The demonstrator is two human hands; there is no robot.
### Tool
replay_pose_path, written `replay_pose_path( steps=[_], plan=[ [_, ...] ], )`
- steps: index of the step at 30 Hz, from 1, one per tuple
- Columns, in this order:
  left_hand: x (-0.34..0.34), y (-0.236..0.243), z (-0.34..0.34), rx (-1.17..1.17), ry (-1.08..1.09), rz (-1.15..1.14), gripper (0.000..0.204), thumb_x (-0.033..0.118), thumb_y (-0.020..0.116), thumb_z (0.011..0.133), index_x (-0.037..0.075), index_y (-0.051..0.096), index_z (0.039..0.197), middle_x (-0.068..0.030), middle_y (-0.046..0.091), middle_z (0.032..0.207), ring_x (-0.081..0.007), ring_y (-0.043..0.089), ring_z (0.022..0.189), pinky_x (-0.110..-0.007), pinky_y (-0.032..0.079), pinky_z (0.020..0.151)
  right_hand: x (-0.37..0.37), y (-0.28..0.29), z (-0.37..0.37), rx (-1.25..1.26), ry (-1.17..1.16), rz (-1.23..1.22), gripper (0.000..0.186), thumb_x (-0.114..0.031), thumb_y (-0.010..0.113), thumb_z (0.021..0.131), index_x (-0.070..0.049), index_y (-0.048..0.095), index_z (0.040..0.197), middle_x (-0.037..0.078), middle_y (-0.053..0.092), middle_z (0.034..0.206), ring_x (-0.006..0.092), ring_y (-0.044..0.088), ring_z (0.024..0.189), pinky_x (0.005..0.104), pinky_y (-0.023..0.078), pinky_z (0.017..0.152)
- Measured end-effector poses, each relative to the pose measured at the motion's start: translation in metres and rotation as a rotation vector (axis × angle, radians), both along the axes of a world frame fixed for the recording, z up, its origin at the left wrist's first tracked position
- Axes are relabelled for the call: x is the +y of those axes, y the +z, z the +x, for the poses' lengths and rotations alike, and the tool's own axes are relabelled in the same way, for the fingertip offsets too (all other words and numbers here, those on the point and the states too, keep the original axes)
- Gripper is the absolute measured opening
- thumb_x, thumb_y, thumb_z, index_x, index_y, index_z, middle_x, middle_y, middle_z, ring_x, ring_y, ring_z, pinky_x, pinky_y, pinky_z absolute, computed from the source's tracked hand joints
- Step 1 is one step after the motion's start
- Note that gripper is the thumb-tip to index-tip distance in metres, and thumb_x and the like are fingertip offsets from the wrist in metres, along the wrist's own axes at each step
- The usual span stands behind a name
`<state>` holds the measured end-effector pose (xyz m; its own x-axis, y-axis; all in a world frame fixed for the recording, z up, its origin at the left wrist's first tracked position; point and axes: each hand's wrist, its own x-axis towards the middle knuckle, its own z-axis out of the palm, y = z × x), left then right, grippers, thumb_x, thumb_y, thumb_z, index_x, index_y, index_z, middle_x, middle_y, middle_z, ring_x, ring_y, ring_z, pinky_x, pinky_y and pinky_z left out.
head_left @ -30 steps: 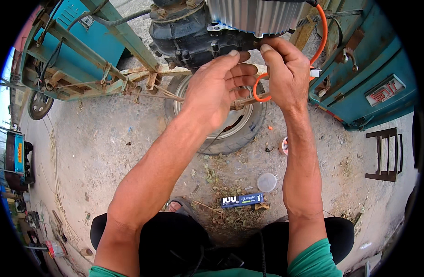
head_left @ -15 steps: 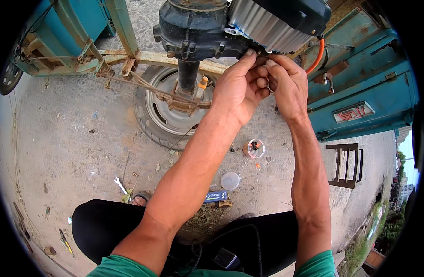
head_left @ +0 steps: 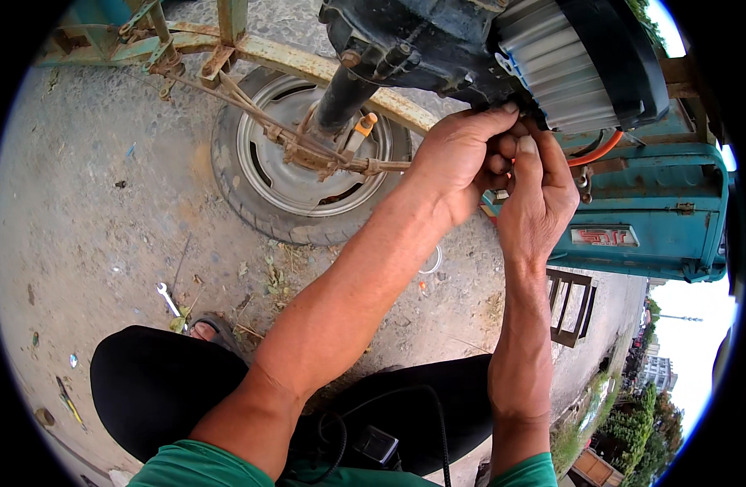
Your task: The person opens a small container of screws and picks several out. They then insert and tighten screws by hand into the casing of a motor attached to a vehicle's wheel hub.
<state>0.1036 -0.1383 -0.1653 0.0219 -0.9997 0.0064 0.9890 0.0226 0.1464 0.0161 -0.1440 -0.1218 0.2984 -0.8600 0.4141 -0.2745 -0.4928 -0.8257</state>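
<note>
Both my hands are raised to the underside of a black gear housing [head_left: 409, 53], where a silver finned motor [head_left: 551, 69] with a black end cap joins it. My left hand [head_left: 469, 154] has its fingers curled and its thumb pressed up against the seam. Close beside it, my right hand [head_left: 538, 191] is closed in a pinch, thumb against bent fingers. Whatever the fingertips hold is too small and hidden to make out. An orange cable [head_left: 596, 152] runs from the motor just right of my right hand.
A wheel [head_left: 227, 174] and a rusty frame beam [head_left: 308, 63] are left of my hands. A teal metal body [head_left: 665, 207] stands at right. On the ground lie a wrench [head_left: 168, 299], pliers [head_left: 69, 402] and a dark slatted metal piece [head_left: 569, 308]. My left forearm partly hides a clear tub [head_left: 435, 261].
The view has shifted and tilted, so motor and hands appear farther right. Both hands stay at the same seam, fingers still closed. My left forearm now covers much of the clear tub.
</note>
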Motion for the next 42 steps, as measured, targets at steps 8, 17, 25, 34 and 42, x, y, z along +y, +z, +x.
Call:
replay_pose_path(
  steps=[8,17,25,34,42],
  plan=[
    [-0.006,-0.002,-0.002,0.175,-0.082,-0.076,0.019,0.024,0.061,0.094,0.006,0.062,0.090,0.0022,0.054,0.068,-0.0103,0.046,0.060,-0.029,0.043,0.061,0.009,-0.002,-0.011,0.024,-0.170,-0.050,0.033,-0.012,0.053,0.096,0.002,0.060,0.126,-0.003,0.062,0.082,-0.0029,0.037,0.058,0.0156,0.026,0.048],
    [-0.008,-0.007,-0.011,0.299,-0.064,-0.198,0.014,0.019,0.059,0.095,0.005,0.061,0.092,-0.0018,0.062,0.077,-0.0137,0.056,0.066,-0.031,0.047,0.062,0.011,-0.006,-0.047,0.045,-0.108,0.049,0.027,-0.011,0.058,0.094,0.002,0.064,0.116,-0.005,0.059,0.073,-0.0015,0.036,0.055,0.0152,0.026,0.048],
    [0.000,-0.001,-0.014,0.316,-0.023,-0.120,0.016,0.020,0.059,0.096,0.005,0.062,0.094,-0.0058,0.066,0.083,-0.0160,0.061,0.072,-0.032,0.049,0.064,0.010,-0.007,-0.055,0.050,-0.100,0.073,0.027,-0.009,0.058,0.093,0.003,0.064,0.117,-0.006,0.055,0.069,-0.0018,0.035,0.054,0.0161,0.024,0.047],
    [-0.005,-0.005,-0.019,0.372,0.000,-0.157,0.015,0.019,0.059,0.096,0.004,0.063,0.097,-0.0066,0.067,0.087,-0.0167,0.062,0.076,-0.033,0.050,0.066,0.010,-0.007,-0.065,0.042,-0.091,0.136,0.027,-0.010,0.057,0.093,0.003,0.063,0.117,-0.006,0.054,0.068,-0.0013,0.035,0.053,0.0164,0.025,0.047],
    [0.000,-0.002,-0.019,0.346,0.001,-0.135,0.016,0.020,0.057,0.097,0.004,0.063,0.097,-0.0077,0.068,0.089,-0.0176,0.064,0.077,-0.033,0.051,0.068,0.009,-0.008,-0.064,0.023,-0.118,0.201,0.027,-0.011,0.058,0.093,0.003,0.063,0.116,-0.006,0.053,0.068,-0.0010,0.036,0.053,0.0168,0.026,0.046]
  ],
)
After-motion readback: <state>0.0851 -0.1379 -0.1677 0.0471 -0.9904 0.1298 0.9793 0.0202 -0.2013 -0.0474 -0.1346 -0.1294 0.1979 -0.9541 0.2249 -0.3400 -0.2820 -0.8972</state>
